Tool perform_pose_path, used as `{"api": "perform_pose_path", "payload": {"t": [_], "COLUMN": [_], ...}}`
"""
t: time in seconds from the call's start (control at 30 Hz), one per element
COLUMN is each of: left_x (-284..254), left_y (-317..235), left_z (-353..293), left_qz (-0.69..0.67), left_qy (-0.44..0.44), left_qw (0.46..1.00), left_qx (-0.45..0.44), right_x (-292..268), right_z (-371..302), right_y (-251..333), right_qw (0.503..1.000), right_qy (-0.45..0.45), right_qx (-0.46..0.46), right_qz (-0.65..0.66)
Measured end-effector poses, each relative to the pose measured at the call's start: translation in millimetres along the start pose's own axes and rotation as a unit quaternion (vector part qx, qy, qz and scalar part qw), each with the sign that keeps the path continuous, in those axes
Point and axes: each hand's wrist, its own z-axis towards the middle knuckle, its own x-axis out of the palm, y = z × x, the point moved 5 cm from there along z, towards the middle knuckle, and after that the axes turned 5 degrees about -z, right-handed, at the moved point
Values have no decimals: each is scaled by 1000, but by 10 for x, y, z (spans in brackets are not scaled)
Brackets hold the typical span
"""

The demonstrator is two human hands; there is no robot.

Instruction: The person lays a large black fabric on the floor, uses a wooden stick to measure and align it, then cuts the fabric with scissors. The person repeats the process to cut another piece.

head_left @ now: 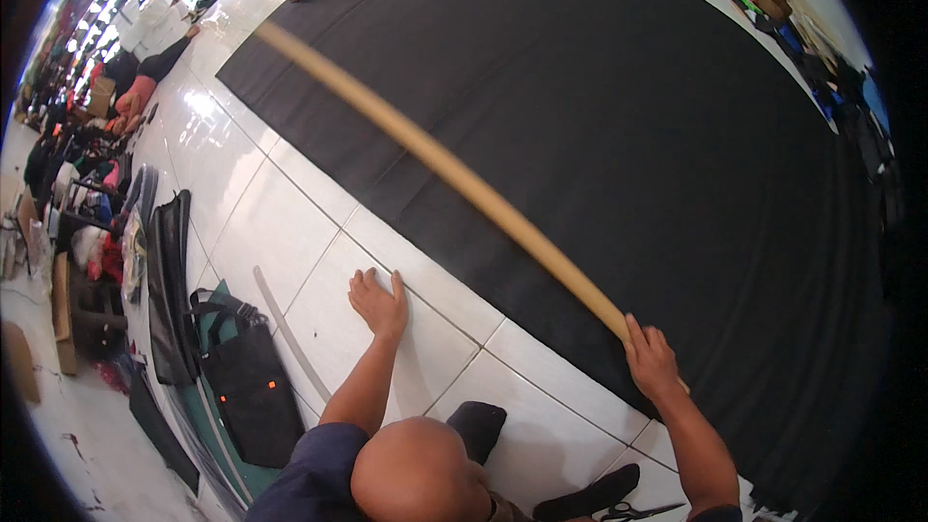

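Right hand (654, 360) wrapped round near end of long tan pole (454, 171). Pole runs diagonally over black fabric (638, 135) on white tile floor (275, 222). Left hand (378, 304) at the tile, fingers loosely spread. Black bag (253, 396) further left.

My right hand (654, 364) hides part of the tan stick (474, 189) at lower right; its far end blurs at upper left. The bottom edge cuts off my navy left sleeve (311, 477). Far-left clutter (97, 203) is too small to tell.
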Motion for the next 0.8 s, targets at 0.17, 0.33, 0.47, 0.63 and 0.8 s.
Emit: {"api": "perform_pose_path", "payload": {"t": [0.17,0.33,0.47,0.63,0.8], "left_x": [17,44,30,13,-60], "left_y": [75,96,68,11,138], "left_z": [7,-4,-40,-15,236], "left_qz": [35,15,21,13,-86], "left_qy": [-8,-5,3,-7,10], "left_qw": [999,1000,1000,1000,987], "left_qx": [3,-15,-13,-13,-138], "right_x": [173,381,630,660,513], "right_z": [1256,1869,1790,1614,1473], "right_y": [604,1053,1418,1848,1828], "right_qw": [996,1000,996,990,989], "right_qy": [0,-3,13,60,116], "right_qx": [67,3,-90,-120,-74], "right_qz": [50,-7,-15,35,56]}}
